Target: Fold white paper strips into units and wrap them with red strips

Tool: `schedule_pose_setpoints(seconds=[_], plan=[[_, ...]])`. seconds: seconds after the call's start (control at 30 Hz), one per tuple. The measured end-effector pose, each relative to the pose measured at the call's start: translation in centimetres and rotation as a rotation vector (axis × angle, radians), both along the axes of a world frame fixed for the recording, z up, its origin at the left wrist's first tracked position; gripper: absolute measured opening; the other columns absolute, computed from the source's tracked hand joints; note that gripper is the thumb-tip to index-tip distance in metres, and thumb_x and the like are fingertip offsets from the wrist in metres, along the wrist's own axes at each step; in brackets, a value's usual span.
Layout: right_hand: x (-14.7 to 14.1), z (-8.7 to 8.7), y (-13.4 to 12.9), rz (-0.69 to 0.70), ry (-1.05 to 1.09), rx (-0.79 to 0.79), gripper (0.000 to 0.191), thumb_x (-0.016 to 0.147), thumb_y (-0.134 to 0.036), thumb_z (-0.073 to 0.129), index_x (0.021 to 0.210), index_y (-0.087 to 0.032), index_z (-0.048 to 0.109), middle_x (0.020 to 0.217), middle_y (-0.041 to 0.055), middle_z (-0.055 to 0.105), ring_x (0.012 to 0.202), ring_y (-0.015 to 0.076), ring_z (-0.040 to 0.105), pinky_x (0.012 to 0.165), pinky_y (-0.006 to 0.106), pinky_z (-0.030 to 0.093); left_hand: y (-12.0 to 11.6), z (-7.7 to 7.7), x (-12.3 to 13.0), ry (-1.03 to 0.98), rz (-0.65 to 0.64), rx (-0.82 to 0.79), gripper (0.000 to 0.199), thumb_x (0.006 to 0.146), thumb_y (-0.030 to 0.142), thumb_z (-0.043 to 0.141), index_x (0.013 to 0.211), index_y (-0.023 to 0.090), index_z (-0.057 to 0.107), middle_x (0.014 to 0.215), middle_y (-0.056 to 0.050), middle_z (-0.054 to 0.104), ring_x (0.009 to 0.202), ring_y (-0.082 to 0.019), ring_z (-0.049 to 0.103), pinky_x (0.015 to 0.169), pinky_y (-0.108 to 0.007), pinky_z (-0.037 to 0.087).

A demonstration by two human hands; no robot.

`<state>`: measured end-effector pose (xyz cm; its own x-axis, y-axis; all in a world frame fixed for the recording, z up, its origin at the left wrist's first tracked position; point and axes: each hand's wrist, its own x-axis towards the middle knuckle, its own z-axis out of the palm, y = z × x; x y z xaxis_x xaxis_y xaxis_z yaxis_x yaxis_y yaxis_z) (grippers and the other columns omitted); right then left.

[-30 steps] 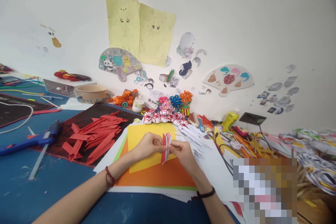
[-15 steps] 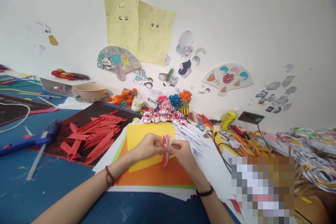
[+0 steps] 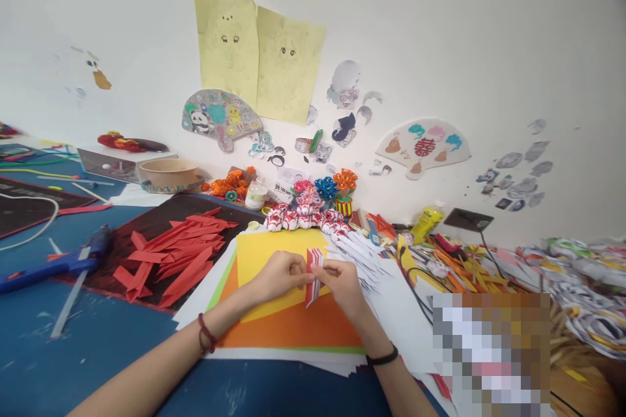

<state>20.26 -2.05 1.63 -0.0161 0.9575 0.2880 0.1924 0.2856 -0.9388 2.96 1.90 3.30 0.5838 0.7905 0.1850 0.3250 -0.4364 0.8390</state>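
Between my two hands is a small upright stack of folded red and white paper strips [image 3: 313,293], slanted at its ends. My left hand [image 3: 283,275] is closed with its fingertips pinching the stack's left side. On the other side, my right hand [image 3: 341,281] pinches it with the thumb across the front. Some of the fingers are hidden behind the paper. Below lie sheets of yellow paper [image 3: 259,247] and orange paper [image 3: 288,329]. A pile of red folded paper strips [image 3: 180,251] rests on a dark mat to the left.
A blue glue gun [image 3: 81,260] lies at the left on the blue table [image 3: 147,371]. White paper strips [image 3: 352,260] spread to the right. Red-and-white paper pieces [image 3: 298,218] and paper flowers [image 3: 327,187] stand behind, with a yellow bottle [image 3: 428,221] farther right.
Both hands and the stack have shifted very slightly to the right. Its strips now show a little more fanned at the top; the grip looks the same.
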Motion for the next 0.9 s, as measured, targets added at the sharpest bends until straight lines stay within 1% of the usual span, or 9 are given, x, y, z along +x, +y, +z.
schedule_pose_setpoints(seconds=[0.13,0.27,0.4,0.5,0.6,0.67,0.73,0.8,0.9], plan=[[0.1,0.1,0.0,0.011,0.035,-0.016,0.033,0.077,-0.046,0.068,0.067,-0.015,0.07,0.06,0.0018,0.064,0.058,0.0176,0.06,0.056,0.026,0.048,-0.1,0.4,-0.2,-0.015,-0.03,0.017,0.037,0.081,0.048,0.059,0.066,0.014,0.061,0.059,0.001,0.058,0.053,-0.01,0.046,0.05,-0.021,0.03],[0.2,0.4,0.0,0.002,0.058,-0.001,0.031,0.076,-0.042,0.07,0.06,-0.016,0.065,0.056,-0.0008,0.06,0.055,0.0151,0.057,0.054,0.024,0.046,0.1,0.6,-0.6,-0.044,-0.07,0.017,0.034,0.085,0.044,0.055,0.076,0.014,0.066,0.068,-0.003,0.068,0.06,-0.012,0.055,0.058,-0.022,0.037],[0.3,0.5,-0.1,0.0,0.056,0.013,0.031,0.076,-0.04,0.071,0.057,-0.016,0.062,0.056,-0.0016,0.058,0.054,0.0138,0.055,0.053,0.024,0.045,0.3,0.9,-1.1,-0.059,-0.049,0.033,0.031,0.086,0.041,0.055,0.078,0.013,0.067,0.066,-0.004,0.069,0.059,-0.012,0.057,0.059,-0.021,0.038],[0.3,0.4,-0.2,-0.002,0.058,0.002,0.029,0.076,-0.041,0.071,0.062,-0.016,0.066,0.06,0.0002,0.062,0.058,0.0158,0.058,0.056,0.025,0.046,0.7,1.9,-1.8,-0.039,-0.005,0.093,0.029,0.088,0.037,0.053,0.077,0.014,0.066,0.067,-0.004,0.07,0.06,-0.012,0.058,0.059,-0.021,0.038],[0.3,0.2,-0.1,0.007,0.063,-0.017,0.028,0.077,-0.042,0.07,0.068,-0.015,0.07,0.066,0.0029,0.067,0.064,0.0184,0.061,0.06,0.027,0.048,1.6,3.5,-3.6,0.107,0.14,0.261,0.024,0.087,0.033,0.053,0.079,0.016,0.067,0.068,-0.003,0.07,0.062,-0.014,0.06,0.06,-0.022,0.038],[0.4,0.1,0.0,0.009,0.064,-0.017,0.029,0.076,-0.043,0.07,0.07,-0.015,0.071,0.067,0.0036,0.067,0.065,0.0188,0.062,0.061,0.027,0.048,2.0,4.4,-5.7,0.344,0.294,0.442,0.021,0.085,0.031,0.054,0.078,0.018,0.068,0.074,-0.004,0.071,0.068,-0.017,0.062,0.061,-0.023,0.036],[0.5,0.1,0.1,0.0,0.048,-0.007,0.029,0.076,-0.043,0.071,0.07,-0.015,0.072,0.066,0.0031,0.066,0.064,0.0181,0.061,0.06,0.027,0.047,2.1,4.9,-8.3,0.607,0.446,0.567,0.021,0.084,0.027,0.051,0.075,0.018,0.067,0.075,-0.008,0.07,0.07,-0.021,0.062,0.059,-0.026,0.034],[0.4,0.2,0.1,-0.008,0.028,0.005,0.03,0.076,-0.043,0.07,0.067,-0.015,0.07,0.064,0.0021,0.065,0.062,0.0167,0.059,0.06,0.026,0.046,1.8,4.6,-11.1,0.789,0.545,0.609,0.025,0.085,0.022,0.046,0.068,0.017,0.064,0.072,-0.011,0.068,0.067,-0.024,0.062,0.058,-0.028,0.034],[0.3,0.4,-0.1,-0.014,0.016,0.031,0.033,0.077,-0.042,0.069,0.059,-0.015,0.065,0.056,-0.001,0.058,0.055,0.0133,0.054,0.054,0.023,0.042,1.1,3.1,-14.5,0.84,0.619,0.61,0.027,0.087,0.025,0.043,0.068,0.017,0.061,0.073,-0.013,0.067,0.069,-0.028,0.061,0.06,-0.032,0.036]])
